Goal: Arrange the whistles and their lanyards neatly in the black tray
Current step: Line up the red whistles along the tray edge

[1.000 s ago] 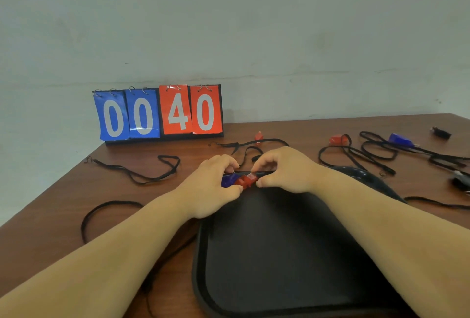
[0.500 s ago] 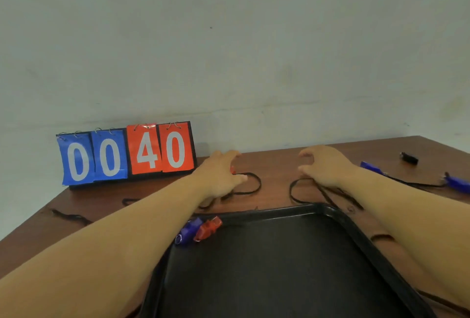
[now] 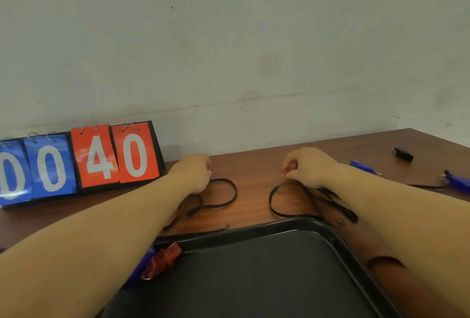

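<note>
The black tray [image 3: 254,279] lies in front of me. A red whistle [image 3: 162,260] and a blue whistle [image 3: 143,264] rest in its far left corner, the blue one partly hidden by my left forearm. Beyond the tray, my left hand [image 3: 194,172] is closed on a small red whistle [image 3: 209,167], whose black lanyard [image 3: 218,195] loops on the table. My right hand [image 3: 309,166] is closed on another red whistle [image 3: 290,167] with a metal ring; its black lanyard [image 3: 305,203] trails toward the tray rim.
A flip scoreboard [image 3: 78,162] reading 0040 stands at the back left of the brown table [image 3: 254,172]. At the right lie two blue whistles [image 3: 362,167] [image 3: 457,181] and a black whistle [image 3: 403,153]. A lanyard loop [image 3: 384,261] lies right of the tray.
Both hands left the two whistles in the tray corner, reached out past the tray's far edge, and have closed on red whistles on the table. The camera tilted up.
</note>
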A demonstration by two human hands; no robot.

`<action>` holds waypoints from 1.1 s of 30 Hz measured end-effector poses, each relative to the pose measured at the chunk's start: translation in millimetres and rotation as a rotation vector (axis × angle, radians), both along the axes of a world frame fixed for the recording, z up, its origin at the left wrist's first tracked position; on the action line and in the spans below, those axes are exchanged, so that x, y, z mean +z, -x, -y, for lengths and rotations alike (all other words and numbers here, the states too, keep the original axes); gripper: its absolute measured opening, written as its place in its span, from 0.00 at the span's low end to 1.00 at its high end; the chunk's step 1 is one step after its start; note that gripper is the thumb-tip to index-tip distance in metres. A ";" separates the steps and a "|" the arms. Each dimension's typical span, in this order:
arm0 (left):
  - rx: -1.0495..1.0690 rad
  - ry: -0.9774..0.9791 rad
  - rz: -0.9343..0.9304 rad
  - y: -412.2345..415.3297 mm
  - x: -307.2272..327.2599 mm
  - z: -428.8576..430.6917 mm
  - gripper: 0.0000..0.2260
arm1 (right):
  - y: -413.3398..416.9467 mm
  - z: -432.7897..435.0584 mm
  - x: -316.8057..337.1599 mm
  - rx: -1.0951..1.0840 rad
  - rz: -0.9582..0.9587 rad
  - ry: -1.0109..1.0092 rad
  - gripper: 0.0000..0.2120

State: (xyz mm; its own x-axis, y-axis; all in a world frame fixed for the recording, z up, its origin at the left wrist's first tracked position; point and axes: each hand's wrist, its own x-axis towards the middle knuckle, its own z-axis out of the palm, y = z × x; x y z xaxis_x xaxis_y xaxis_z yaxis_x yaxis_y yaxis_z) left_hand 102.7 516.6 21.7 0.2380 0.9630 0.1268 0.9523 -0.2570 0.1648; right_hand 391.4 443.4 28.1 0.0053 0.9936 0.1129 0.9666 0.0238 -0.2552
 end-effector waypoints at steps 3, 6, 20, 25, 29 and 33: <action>-0.020 -0.182 0.148 -1.7 9.6 7.5 0.10 | 1.1 3.1 -1.0 -0.099 -0.214 -0.171 0.04; -0.065 -0.297 0.318 -5.0 34.5 28.7 0.13 | 6.8 13.2 12.6 -0.207 -0.737 -0.355 0.07; -0.292 0.080 0.387 60.6 84.3 228.4 0.11 | 106.6 145.5 69.1 0.364 -0.441 0.281 0.11; -0.256 0.069 0.348 65.8 49.9 229.0 0.10 | 127.4 151.8 46.3 0.446 -0.167 0.365 0.12; -0.197 0.052 0.448 65.9 33.6 227.3 0.08 | 117.8 158.3 43.7 0.388 -0.202 0.188 0.15; -0.145 0.054 0.571 64.7 23.3 231.5 0.07 | 122.8 164.0 35.1 0.431 -0.363 -0.040 0.11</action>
State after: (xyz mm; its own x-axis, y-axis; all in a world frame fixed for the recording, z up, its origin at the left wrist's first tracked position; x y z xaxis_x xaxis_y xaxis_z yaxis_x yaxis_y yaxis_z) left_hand 38.0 285.1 45.0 0.2759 0.9344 0.2252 0.6649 -0.3547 0.6573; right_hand 268.6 279.5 63.2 -0.3546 0.9094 0.2174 0.7179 0.4138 -0.5599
